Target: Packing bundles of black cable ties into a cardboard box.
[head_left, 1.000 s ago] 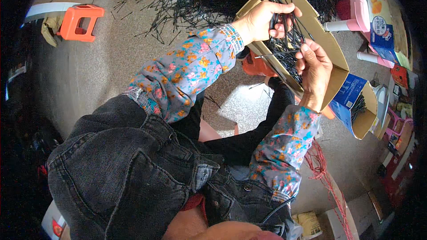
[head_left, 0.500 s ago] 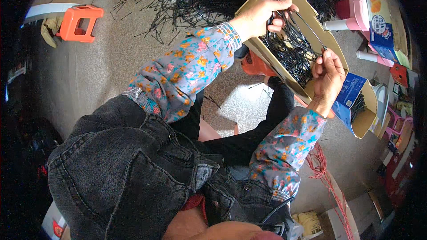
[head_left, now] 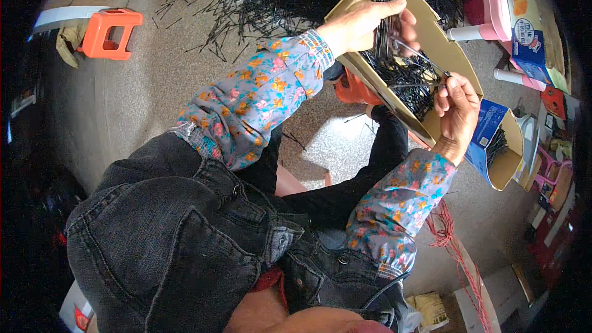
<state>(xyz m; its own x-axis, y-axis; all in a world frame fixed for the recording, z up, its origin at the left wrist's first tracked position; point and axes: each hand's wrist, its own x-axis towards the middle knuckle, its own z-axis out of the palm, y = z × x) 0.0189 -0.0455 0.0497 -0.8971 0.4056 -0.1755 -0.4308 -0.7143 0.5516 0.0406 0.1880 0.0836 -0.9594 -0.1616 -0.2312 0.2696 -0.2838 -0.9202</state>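
One cardboard tray of too-many-to-count black pins; left hand fingers curl round one bundle, right hand pinches one pin. One orange stool nearby.

One view only — a head-worn fisheye looking steeply down past the lap to the floor, close over the forearms entering from the lower edge. Straight edges bow toward the rim — the dark corners probably hide the room's far sides.
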